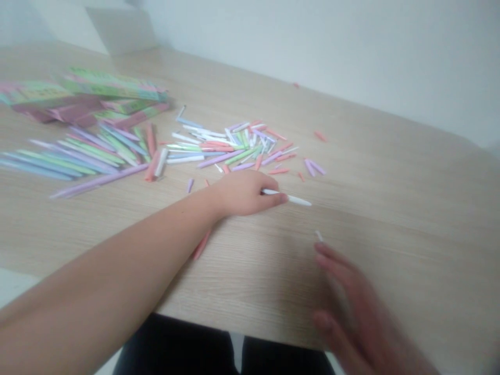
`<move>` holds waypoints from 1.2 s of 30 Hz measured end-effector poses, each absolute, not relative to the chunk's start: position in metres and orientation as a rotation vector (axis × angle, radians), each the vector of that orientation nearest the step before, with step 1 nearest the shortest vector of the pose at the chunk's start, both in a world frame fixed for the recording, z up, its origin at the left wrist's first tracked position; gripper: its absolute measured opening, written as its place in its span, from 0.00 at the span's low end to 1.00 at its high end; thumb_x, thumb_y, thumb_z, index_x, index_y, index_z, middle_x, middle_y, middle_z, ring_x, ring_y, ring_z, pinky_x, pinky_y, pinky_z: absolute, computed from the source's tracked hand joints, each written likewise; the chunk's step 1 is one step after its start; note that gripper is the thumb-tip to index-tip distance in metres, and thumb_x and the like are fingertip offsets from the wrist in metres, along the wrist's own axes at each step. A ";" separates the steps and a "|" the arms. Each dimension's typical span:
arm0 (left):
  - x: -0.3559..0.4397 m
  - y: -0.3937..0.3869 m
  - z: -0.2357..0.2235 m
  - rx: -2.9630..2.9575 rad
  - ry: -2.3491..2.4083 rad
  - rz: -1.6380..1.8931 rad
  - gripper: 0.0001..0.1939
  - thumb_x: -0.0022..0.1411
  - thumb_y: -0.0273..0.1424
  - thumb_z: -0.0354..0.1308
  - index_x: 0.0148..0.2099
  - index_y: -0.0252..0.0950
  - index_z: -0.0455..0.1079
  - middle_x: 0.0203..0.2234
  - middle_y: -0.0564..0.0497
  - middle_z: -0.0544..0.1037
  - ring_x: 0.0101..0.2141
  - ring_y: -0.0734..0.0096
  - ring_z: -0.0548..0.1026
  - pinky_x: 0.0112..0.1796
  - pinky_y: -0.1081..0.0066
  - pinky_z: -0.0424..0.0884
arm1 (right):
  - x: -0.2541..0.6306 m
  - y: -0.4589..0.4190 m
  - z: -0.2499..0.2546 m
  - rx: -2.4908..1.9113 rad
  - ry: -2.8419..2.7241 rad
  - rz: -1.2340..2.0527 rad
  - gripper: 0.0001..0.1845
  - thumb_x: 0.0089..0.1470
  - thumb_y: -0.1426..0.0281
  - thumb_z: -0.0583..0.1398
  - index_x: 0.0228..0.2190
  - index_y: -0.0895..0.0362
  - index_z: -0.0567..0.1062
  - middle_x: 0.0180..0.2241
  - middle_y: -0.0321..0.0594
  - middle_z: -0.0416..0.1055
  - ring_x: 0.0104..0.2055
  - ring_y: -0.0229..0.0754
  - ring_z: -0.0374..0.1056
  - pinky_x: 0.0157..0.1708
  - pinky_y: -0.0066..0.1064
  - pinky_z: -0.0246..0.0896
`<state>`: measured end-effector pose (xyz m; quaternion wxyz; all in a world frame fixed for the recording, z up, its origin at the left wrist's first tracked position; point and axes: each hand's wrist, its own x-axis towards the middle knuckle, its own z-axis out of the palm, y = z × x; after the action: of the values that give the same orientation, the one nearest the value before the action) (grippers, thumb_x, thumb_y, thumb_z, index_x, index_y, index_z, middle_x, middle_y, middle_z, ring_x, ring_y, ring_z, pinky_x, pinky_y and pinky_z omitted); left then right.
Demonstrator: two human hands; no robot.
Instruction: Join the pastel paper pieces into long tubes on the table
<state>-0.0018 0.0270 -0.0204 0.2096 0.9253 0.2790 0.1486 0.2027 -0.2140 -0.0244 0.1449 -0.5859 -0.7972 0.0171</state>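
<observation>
Hold white pen [298, 200] pinched in left hand [246, 192] and, with right hand [367, 307] spread beside small white piece [319, 236], presumably grip precisely next

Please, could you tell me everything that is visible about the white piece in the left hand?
The white piece is slim and smooth-looking, perhaps plastic, narrowing towards its right end. In the picture it slants slightly downward to that tip. Thumb and fingers of the left hand pinch it, hiding part of its length; whether it touches the table is unclear.
</observation>
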 end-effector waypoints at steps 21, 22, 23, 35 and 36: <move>-0.005 0.030 -0.015 2.608 0.908 0.399 0.29 0.67 0.55 0.44 0.39 0.41 0.78 0.30 0.49 0.78 0.32 0.64 0.74 0.31 0.68 0.59 | 0.243 -0.071 -0.040 -1.438 -2.285 0.044 0.41 0.58 0.55 0.64 0.66 0.53 0.58 0.61 0.53 0.65 0.61 0.57 0.65 0.57 0.51 0.66; -0.004 0.029 -0.015 2.621 0.901 0.391 0.29 0.67 0.55 0.45 0.38 0.40 0.78 0.30 0.49 0.78 0.32 0.64 0.74 0.31 0.68 0.59 | 0.243 -0.073 -0.040 -1.392 -2.268 -0.003 0.32 0.59 0.59 0.64 0.62 0.52 0.65 0.56 0.50 0.70 0.57 0.53 0.69 0.54 0.47 0.68; -0.003 0.028 -0.015 2.631 0.888 0.380 0.29 0.67 0.55 0.45 0.38 0.40 0.77 0.30 0.49 0.78 0.33 0.64 0.74 0.31 0.68 0.59 | 0.242 -0.076 -0.040 -1.361 -2.256 -0.051 0.24 0.60 0.63 0.64 0.57 0.51 0.70 0.51 0.46 0.73 0.52 0.50 0.71 0.51 0.43 0.70; 0.004 0.018 -0.021 2.672 0.690 0.326 0.15 0.70 0.38 0.47 0.42 0.39 0.75 0.41 0.48 0.80 0.43 0.61 0.76 0.43 0.64 0.68 | 0.239 -0.080 -0.033 -1.653 -2.222 -0.002 0.13 0.68 0.64 0.52 0.39 0.54 0.76 0.32 0.41 0.76 0.34 0.46 0.72 0.34 0.36 0.66; 0.004 0.018 -0.022 2.674 0.694 0.321 0.16 0.70 0.38 0.47 0.42 0.39 0.75 0.41 0.48 0.80 0.43 0.61 0.76 0.44 0.64 0.69 | 0.239 -0.080 -0.032 -1.680 -2.229 0.017 0.15 0.68 0.63 0.52 0.38 0.54 0.76 0.31 0.42 0.76 0.34 0.46 0.73 0.34 0.36 0.66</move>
<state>0.0039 0.0176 -0.0215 0.1790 0.9459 0.2456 0.1137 0.2395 -0.0803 -0.0324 0.1743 -0.5927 -0.7863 0.0060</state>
